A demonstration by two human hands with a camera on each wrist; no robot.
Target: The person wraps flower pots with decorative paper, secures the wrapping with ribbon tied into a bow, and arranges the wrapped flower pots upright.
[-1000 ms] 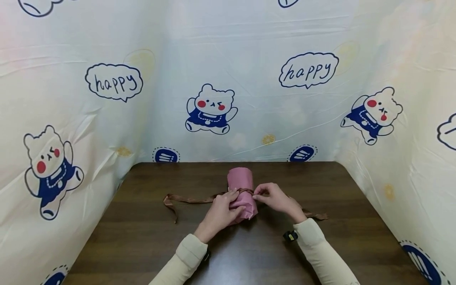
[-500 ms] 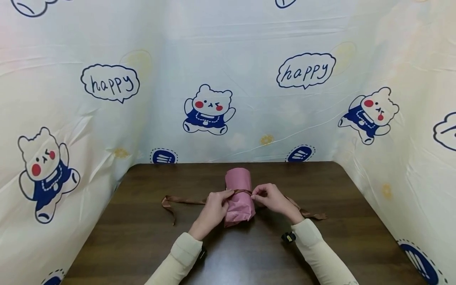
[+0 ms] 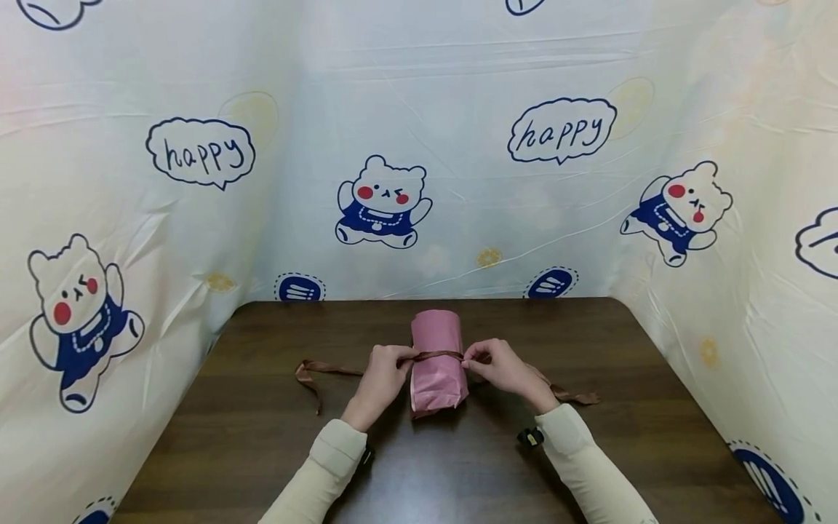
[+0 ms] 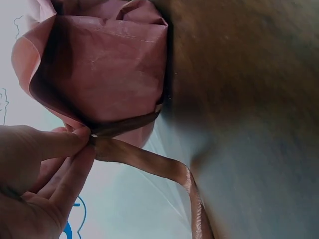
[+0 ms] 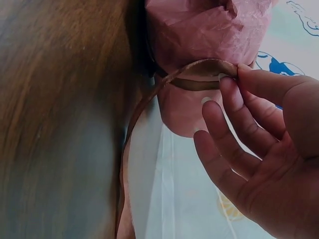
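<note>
A roll-shaped parcel in pink paper (image 3: 437, 331) lies lengthwise on the dark wooden table, its near end creased and folded. Around its middle runs a brown satin ribbon (image 3: 440, 355). At the parcel's left side my left hand (image 3: 381, 377) pinches the ribbon between thumb and fingertips; one tail (image 4: 149, 162) drops from there to the table. On the opposite side my right hand (image 3: 503, 367) pinches the ribbon between thumb and index finger, other fingers loosely bent. From that pinch the right-hand tail (image 5: 134, 129) arcs down to the tabletop.
The wooden table (image 3: 275, 451) reaches back to a pale curtain (image 3: 458, 87) with printed bears, which also hangs along both sides. The ribbon's left end (image 3: 308, 375) and right end (image 3: 579, 398) lie spread out on the table. Small black devices sit at both wrists.
My left hand has left the top of the parcel and moved left along the ribbon to its side, uncovering the paper. The right hand keeps its pinch almost in place.
</note>
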